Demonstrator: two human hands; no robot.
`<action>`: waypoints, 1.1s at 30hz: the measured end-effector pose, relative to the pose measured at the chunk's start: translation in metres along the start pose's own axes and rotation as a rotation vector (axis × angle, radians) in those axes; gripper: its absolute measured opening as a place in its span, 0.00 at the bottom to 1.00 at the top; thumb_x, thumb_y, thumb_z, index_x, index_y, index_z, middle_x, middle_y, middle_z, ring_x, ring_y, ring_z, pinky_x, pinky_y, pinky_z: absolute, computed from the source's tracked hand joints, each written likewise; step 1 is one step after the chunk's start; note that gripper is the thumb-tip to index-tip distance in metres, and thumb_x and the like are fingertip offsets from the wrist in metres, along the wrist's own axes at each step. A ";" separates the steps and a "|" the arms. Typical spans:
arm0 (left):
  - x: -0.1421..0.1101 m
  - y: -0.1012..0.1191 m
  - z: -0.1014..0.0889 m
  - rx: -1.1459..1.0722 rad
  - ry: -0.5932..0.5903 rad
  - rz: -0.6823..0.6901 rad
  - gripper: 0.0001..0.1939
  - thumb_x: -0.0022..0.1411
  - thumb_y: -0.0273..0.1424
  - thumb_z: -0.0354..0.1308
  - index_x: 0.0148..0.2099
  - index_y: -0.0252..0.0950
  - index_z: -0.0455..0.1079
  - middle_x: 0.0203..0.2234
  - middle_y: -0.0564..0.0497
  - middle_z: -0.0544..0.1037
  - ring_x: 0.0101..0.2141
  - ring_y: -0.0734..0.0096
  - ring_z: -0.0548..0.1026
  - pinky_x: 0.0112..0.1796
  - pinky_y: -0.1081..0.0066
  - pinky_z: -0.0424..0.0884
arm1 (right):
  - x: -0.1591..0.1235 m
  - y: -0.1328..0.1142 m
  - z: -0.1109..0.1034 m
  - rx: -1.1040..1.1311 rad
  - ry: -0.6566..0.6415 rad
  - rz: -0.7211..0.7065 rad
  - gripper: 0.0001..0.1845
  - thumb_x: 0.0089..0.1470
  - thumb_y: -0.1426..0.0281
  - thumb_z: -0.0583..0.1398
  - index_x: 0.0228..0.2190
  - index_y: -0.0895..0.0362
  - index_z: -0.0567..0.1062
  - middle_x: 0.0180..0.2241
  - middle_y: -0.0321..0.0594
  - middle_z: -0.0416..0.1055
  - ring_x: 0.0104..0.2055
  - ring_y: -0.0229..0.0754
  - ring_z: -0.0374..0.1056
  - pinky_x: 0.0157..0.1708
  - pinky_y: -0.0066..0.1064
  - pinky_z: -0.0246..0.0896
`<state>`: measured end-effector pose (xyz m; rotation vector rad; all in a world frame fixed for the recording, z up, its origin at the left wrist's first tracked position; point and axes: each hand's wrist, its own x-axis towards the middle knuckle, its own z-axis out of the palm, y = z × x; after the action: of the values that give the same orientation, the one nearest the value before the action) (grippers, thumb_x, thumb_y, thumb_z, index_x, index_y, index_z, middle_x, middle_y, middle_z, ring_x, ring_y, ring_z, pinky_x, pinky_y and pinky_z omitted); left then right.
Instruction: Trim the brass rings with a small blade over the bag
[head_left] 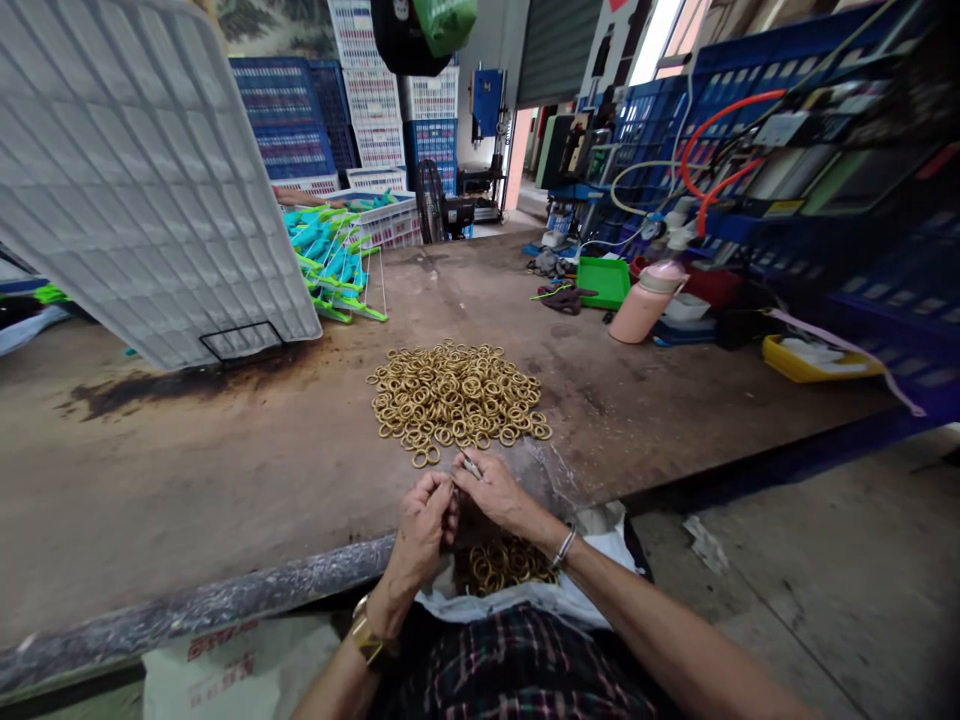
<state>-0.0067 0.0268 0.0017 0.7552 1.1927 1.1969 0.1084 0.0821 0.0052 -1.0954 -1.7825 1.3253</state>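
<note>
A heap of gold-coloured rings [457, 395] lies on the brown table in front of me. Just below it my two hands almost meet at the table's near edge. My right hand [495, 492] is closed around a small, slim metal tool [471, 466], its pointed end toward the heap; its exact kind is unclear. Beside it my left hand [429, 515] is pinched, and whatever its fingers hold is hidden. More gold rings [510, 566] fill an open white bag [592, 585] under my wrists, below the table edge.
A large white plastic panel [157, 180] stands on the table at left, near turquoise and green hangers [337, 260]. To the right are a pink bottle [646, 305], a green tray [604, 280] and a yellow tray [817, 360]. Stacked crates [281, 120] line the back.
</note>
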 end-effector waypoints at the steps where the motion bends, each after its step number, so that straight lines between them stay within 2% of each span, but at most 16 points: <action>1: 0.000 0.000 0.000 -0.028 -0.008 -0.005 0.16 0.51 0.45 0.56 0.29 0.36 0.60 0.16 0.60 0.63 0.14 0.84 0.59 0.13 0.82 0.53 | 0.000 0.000 0.000 0.008 -0.004 -0.007 0.10 0.52 0.65 0.52 0.23 0.57 0.64 0.19 0.28 0.58 0.22 0.31 0.54 0.24 0.22 0.50; 8: -0.004 0.004 0.002 -0.140 -0.044 -0.028 0.15 0.50 0.42 0.58 0.30 0.36 0.61 0.16 0.60 0.63 0.14 0.84 0.59 0.14 0.82 0.52 | -0.001 -0.005 -0.002 0.093 -0.063 0.015 0.10 0.54 0.65 0.51 0.26 0.57 0.64 0.20 0.30 0.63 0.24 0.33 0.60 0.27 0.24 0.54; 10: -0.004 0.005 0.002 -0.137 -0.050 -0.024 0.16 0.50 0.42 0.58 0.30 0.36 0.61 0.16 0.60 0.63 0.14 0.84 0.59 0.14 0.82 0.52 | -0.001 -0.007 -0.003 0.070 -0.039 0.029 0.09 0.54 0.66 0.50 0.27 0.57 0.65 0.21 0.31 0.63 0.24 0.33 0.60 0.27 0.24 0.55; 12: -0.004 0.005 0.001 -0.124 -0.042 -0.016 0.16 0.50 0.43 0.58 0.30 0.35 0.62 0.16 0.60 0.63 0.14 0.84 0.59 0.14 0.82 0.52 | -0.002 -0.008 -0.005 -0.040 0.040 0.042 0.09 0.54 0.68 0.49 0.29 0.57 0.66 0.21 0.32 0.64 0.24 0.34 0.61 0.27 0.25 0.54; 14: -0.003 0.004 0.001 -0.103 -0.023 0.000 0.16 0.50 0.43 0.58 0.31 0.36 0.62 0.16 0.60 0.62 0.14 0.84 0.59 0.14 0.82 0.52 | -0.005 -0.006 -0.008 -0.244 0.089 0.019 0.09 0.54 0.70 0.48 0.30 0.57 0.68 0.22 0.33 0.64 0.25 0.35 0.60 0.27 0.25 0.52; 17: -0.001 0.002 -0.001 -0.050 0.009 0.031 0.15 0.52 0.43 0.56 0.31 0.36 0.61 0.15 0.60 0.63 0.14 0.84 0.59 0.14 0.82 0.53 | -0.010 0.000 -0.008 -0.576 -0.009 -0.067 0.09 0.51 0.74 0.49 0.31 0.57 0.69 0.24 0.37 0.67 0.26 0.36 0.60 0.28 0.26 0.49; 20: 0.001 -0.001 -0.003 0.005 0.017 0.051 0.15 0.53 0.43 0.55 0.30 0.36 0.61 0.15 0.60 0.63 0.14 0.84 0.59 0.14 0.82 0.54 | -0.015 0.002 -0.004 -0.776 -0.088 -0.106 0.10 0.48 0.76 0.50 0.32 0.57 0.69 0.27 0.39 0.69 0.28 0.38 0.61 0.28 0.27 0.47; 28: 0.000 -0.002 -0.003 0.053 0.050 0.046 0.16 0.51 0.45 0.56 0.29 0.36 0.60 0.15 0.60 0.63 0.14 0.83 0.60 0.14 0.82 0.55 | -0.013 -0.007 0.000 -0.929 -0.127 -0.046 0.11 0.51 0.76 0.49 0.36 0.57 0.68 0.30 0.42 0.72 0.31 0.40 0.66 0.28 0.28 0.47; 33: 0.000 -0.006 -0.005 0.018 0.023 0.045 0.17 0.52 0.45 0.55 0.28 0.36 0.58 0.14 0.60 0.63 0.13 0.83 0.59 0.14 0.82 0.53 | -0.013 -0.005 0.005 -1.004 -0.126 0.042 0.14 0.48 0.77 0.49 0.38 0.58 0.67 0.29 0.45 0.72 0.31 0.43 0.68 0.28 0.29 0.49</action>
<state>-0.0095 0.0246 -0.0049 0.7872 1.2120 1.2368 0.1086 0.0677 0.0081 -1.5562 -2.6136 0.4525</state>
